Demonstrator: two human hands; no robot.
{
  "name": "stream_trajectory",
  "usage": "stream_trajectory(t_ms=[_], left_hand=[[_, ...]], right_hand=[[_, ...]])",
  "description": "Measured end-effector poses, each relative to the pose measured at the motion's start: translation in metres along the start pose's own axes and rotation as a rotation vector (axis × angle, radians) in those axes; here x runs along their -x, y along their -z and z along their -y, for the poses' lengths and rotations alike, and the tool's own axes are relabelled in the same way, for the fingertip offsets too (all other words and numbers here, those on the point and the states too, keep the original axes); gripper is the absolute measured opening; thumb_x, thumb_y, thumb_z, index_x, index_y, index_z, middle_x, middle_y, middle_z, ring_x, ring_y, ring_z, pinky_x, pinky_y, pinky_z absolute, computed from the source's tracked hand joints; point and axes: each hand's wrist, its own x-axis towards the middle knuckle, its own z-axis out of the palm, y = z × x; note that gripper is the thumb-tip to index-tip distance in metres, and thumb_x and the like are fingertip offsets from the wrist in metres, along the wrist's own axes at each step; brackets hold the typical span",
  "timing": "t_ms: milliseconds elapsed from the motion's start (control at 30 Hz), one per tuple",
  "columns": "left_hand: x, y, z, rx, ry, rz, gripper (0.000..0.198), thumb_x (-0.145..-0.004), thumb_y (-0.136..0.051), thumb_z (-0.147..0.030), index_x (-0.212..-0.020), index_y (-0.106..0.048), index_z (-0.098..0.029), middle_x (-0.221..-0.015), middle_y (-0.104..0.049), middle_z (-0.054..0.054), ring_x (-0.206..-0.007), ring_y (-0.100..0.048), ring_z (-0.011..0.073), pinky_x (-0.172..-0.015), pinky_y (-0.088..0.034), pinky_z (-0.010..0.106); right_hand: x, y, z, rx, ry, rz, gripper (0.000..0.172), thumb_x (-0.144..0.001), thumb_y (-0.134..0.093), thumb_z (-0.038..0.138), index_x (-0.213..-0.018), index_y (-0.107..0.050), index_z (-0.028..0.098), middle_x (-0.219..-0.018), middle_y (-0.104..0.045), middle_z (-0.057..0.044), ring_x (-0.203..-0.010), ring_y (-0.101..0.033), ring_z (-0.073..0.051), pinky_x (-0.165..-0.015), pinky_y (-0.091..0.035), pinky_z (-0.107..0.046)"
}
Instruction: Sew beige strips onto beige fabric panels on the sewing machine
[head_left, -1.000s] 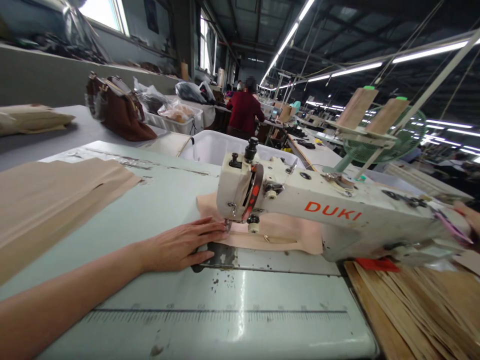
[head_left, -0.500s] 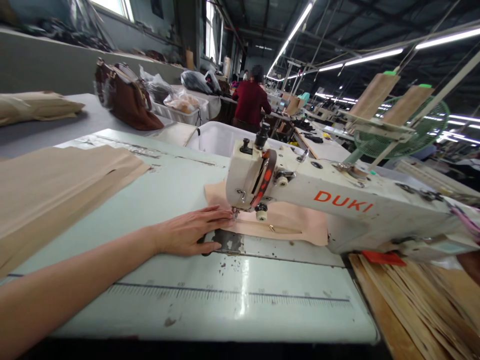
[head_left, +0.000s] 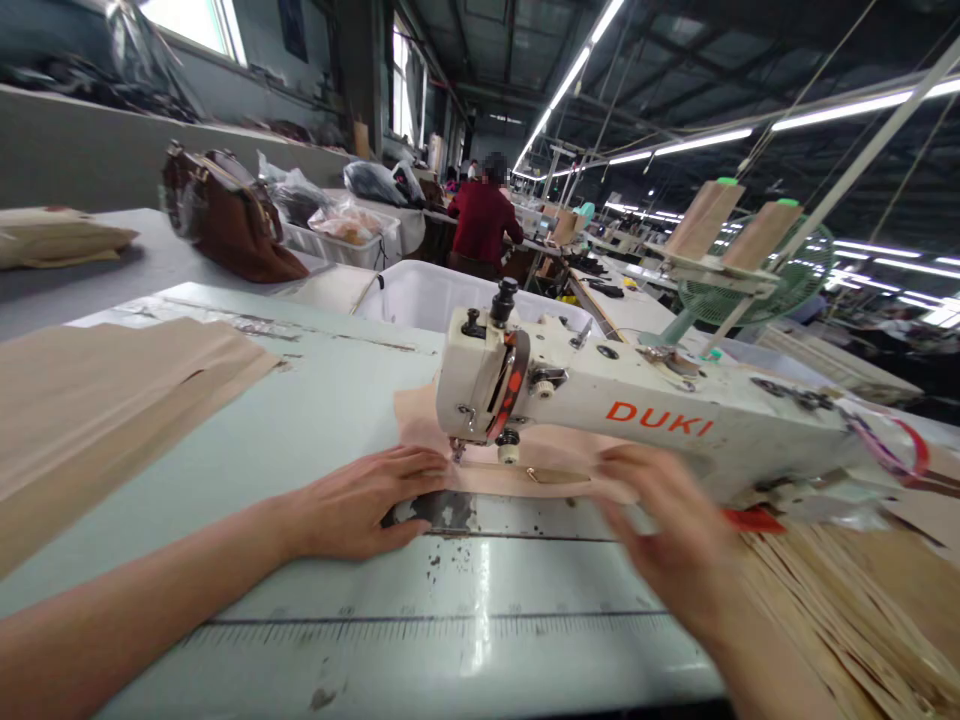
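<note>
A pale pink-beige panel (head_left: 555, 445), of leather or cloth, lies under the head of a white DUKI sewing machine (head_left: 577, 405). In a narrow slit along its near side shows a small gold zip pull (head_left: 532, 474). My left hand (head_left: 367, 500) rests flat on the panel's left part, fingers stretched toward the needle and presser foot (head_left: 457, 450), thumb apart on the metal plate. Blurred by motion, my right hand (head_left: 664, 520) is at the panel's right end, thumb and fingers apart. Whether it touches the panel I cannot tell.
Beige panels (head_left: 112, 400) lie on the table's left side. A brown handbag (head_left: 225, 215) and a white bin (head_left: 420, 290) stand behind. More beige pieces (head_left: 832, 610) are stacked at right. Thread cones (head_left: 705, 220) rise behind the machine. A person in dark red (head_left: 486, 225) works farther off.
My right hand has come in from the right edge to the panel's right end. My left hand stays by the needle. The whole view has shifted slightly.
</note>
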Motion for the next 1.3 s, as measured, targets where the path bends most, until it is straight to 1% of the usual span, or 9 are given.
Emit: stream_trajectory(t_ms=[67, 133, 233, 433, 600, 700, 800, 1033, 1300], left_hand=[[0.001, 0.0, -0.001, -0.007, 0.017, 0.008, 0.054, -0.093, -0.058, -0.029, -0.145, -0.048, -0.024, -0.15, -0.048, 0.008, -0.137, -0.046, 0.0281, -0.118, -0.033, 0.042], [0.001, 0.001, -0.003, -0.011, 0.038, 0.02, 0.055, -0.092, -0.057, -0.027, -0.146, -0.048, -0.024, -0.151, -0.048, 0.008, -0.138, -0.045, 0.028, -0.118, -0.033, 0.043], [0.0, 0.004, -0.004, 0.007, 0.045, 0.028, 0.057, -0.091, -0.058, -0.025, -0.147, -0.047, -0.026, -0.151, -0.048, 0.007, -0.137, -0.046, 0.0275, -0.118, -0.034, 0.043], [-0.003, 0.007, -0.006, 0.058, 0.028, -0.021, 0.064, -0.086, -0.062, -0.021, -0.147, -0.047, -0.028, -0.146, -0.054, 0.006, -0.133, -0.051, 0.0287, -0.116, -0.036, 0.043], [-0.005, 0.009, -0.009, 0.079, 0.011, -0.035, 0.063, -0.083, -0.062, -0.017, -0.144, -0.05, -0.026, -0.143, -0.057, 0.005, -0.13, -0.053, 0.0261, -0.116, -0.036, 0.039], [-0.005, 0.007, -0.006, 0.07, 0.028, -0.056, 0.06, -0.083, -0.064, -0.02, -0.142, -0.053, -0.024, -0.142, -0.057, 0.007, -0.13, -0.054, 0.0264, -0.117, -0.035, 0.038], [-0.004, 0.003, -0.003, 0.058, 0.043, -0.059, 0.061, -0.084, -0.065, -0.022, -0.143, -0.052, -0.025, -0.144, -0.057, 0.006, -0.132, -0.053, 0.0263, -0.118, -0.034, 0.039], [-0.004, 0.0, 0.002, 0.023, 0.044, -0.056, 0.065, -0.084, -0.065, -0.023, -0.147, -0.048, -0.027, -0.147, -0.054, 0.006, -0.135, -0.05, 0.0275, -0.117, -0.036, 0.041], [-0.007, -0.001, 0.004, -0.016, 0.053, -0.016, 0.068, -0.087, -0.063, -0.025, -0.151, -0.041, -0.03, -0.15, -0.05, 0.004, -0.138, -0.046, 0.0261, -0.119, -0.034, 0.043]], right_hand=[[0.001, -0.051, 0.014, -0.058, 0.099, 0.285, 0.019, -0.095, -0.06, 0.029, -0.112, -0.067, 0.023, -0.114, -0.069, -0.007, -0.108, -0.064, -0.022, -0.094, -0.054, -0.037], [-0.001, -0.09, 0.017, -0.07, 0.143, 0.48, 0.03, -0.093, -0.063, 0.028, -0.122, -0.062, 0.02, -0.119, -0.067, -0.009, -0.111, -0.062, -0.024, -0.097, -0.052, -0.04], [-0.004, -0.118, 0.009, 0.021, 0.224, 0.587, 0.036, -0.094, -0.061, 0.022, -0.129, -0.058, 0.018, -0.109, -0.07, -0.01, -0.103, -0.064, -0.024, -0.092, -0.053, -0.04], [0.001, -0.124, -0.002, 0.102, 0.406, 0.4, 0.037, -0.097, -0.051, 0.008, -0.132, -0.058, 0.014, -0.12, -0.069, -0.013, -0.102, -0.064, -0.023, -0.087, -0.051, -0.036], [0.009, -0.125, 0.003, -0.072, 0.233, 0.511, 0.047, -0.093, -0.056, 0.016, -0.139, -0.054, 0.025, -0.127, -0.066, -0.007, -0.116, -0.058, -0.024, -0.103, -0.041, -0.045], [0.012, -0.129, 0.008, -0.079, 0.129, 0.512, 0.039, -0.096, -0.055, 0.026, -0.135, -0.057, 0.026, -0.124, -0.068, -0.006, -0.116, -0.059, -0.025, -0.106, -0.037, -0.048], [0.013, -0.137, 0.008, -0.035, 0.158, 0.459, 0.031, -0.102, -0.05, 0.025, -0.131, -0.059, 0.026, -0.12, -0.069, -0.006, -0.111, -0.062, -0.023, -0.101, -0.041, -0.044], [0.007, -0.15, -0.001, -0.003, 0.222, 0.378, 0.025, -0.099, -0.056, 0.019, -0.122, -0.065, 0.025, -0.108, -0.073, -0.004, -0.103, -0.065, -0.022, -0.09, -0.048, -0.037], [0.005, -0.15, 0.0, -0.001, 0.207, 0.368, 0.029, -0.098, -0.054, 0.015, -0.122, -0.067, 0.024, -0.104, -0.073, -0.006, -0.104, -0.063, -0.022, -0.095, -0.047, -0.036]])
